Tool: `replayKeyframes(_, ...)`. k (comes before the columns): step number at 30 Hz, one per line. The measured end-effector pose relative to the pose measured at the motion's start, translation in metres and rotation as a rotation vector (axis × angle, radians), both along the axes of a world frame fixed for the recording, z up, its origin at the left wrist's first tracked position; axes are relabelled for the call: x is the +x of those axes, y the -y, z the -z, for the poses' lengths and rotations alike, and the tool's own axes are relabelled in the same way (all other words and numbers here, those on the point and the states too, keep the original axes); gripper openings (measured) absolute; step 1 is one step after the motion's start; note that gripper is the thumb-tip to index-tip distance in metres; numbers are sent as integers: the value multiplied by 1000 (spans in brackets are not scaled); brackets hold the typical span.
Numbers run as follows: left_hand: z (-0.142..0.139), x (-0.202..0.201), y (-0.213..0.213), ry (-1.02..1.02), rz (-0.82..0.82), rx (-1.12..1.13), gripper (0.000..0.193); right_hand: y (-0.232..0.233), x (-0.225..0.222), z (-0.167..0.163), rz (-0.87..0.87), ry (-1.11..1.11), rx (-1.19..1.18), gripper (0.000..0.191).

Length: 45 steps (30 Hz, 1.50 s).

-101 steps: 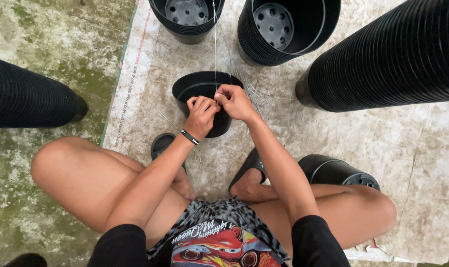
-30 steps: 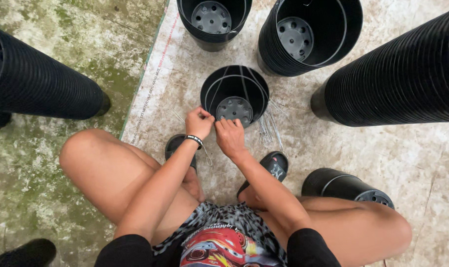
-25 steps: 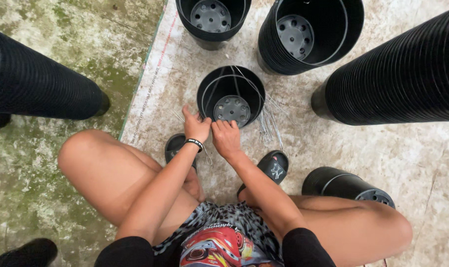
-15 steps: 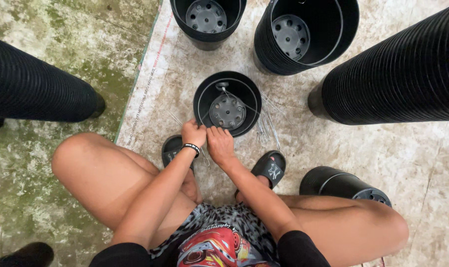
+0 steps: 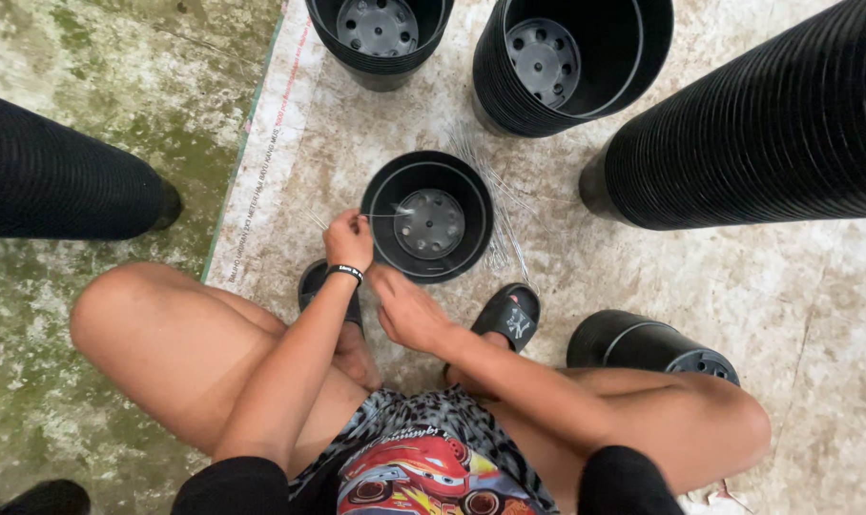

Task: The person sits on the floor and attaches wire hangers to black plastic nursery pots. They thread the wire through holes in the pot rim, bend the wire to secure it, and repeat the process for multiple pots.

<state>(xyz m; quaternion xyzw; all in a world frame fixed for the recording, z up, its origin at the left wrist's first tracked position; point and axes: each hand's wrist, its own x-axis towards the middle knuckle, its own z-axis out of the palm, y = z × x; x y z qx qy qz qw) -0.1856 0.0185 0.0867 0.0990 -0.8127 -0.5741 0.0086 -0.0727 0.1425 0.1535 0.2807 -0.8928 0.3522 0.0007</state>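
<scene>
A black plastic pot [image 5: 431, 168] stands upright on the mat right in front of my feet. My left hand [image 5: 347, 238], with a dark band at the wrist, sits at the pot's left rim and pinches a thin metal wire [image 5: 387, 215] that reaches in over the pot's holed bottom. Just below the near rim, my right hand [image 5: 406, 311] hovers with its fingers stretched out and nothing visible in them. A bundle of thin wires [image 5: 505, 227] lies on the mat against the pot's right side.
Long stacks of black pots lie on their sides at the left [image 5: 61, 181] and right [image 5: 767, 124]. Two upright stacks [image 5: 381, 57] [image 5: 509, 95] stand behind. One pot [image 5: 643, 345] lies by my right knee. A pale woven mat [image 5: 299, 114] borders mossy concrete [image 5: 90, 57].
Both hands came down from the middle of the pot. The right hand drew back toward my body off the rim; the left stayed at the left rim with the wire.
</scene>
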Motion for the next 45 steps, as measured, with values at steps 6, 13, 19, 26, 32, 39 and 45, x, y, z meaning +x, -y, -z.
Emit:
replayKeyframes(6,0,-4,7,-87,19,-262,18,-96,4,-28,-321,-79,-24,35)
replayKeyframes(13,-3,-11,7,-84,92,-307,19,-143,-66,-11,488,116,-13,54)
replayKeyframes(19,-9,-19,12,-83,201,-335,21,-144,-78,12,517,316,92,30)
replayKeyframes(26,-12,-40,14,-27,383,-348,17,-148,-57,-45,123,124,224,73)
replayKeyframes(32,-17,-34,2,-198,588,-217,16,-138,-52,-60,-404,-41,772,60)
replayKeyframes(39,-24,-51,-6,-144,823,-95,24,-104,-1,-11,-729,38,835,25)
replayKeyframes(45,-51,-92,48,310,479,593,49,-96,-9,-18,-513,155,689,37)
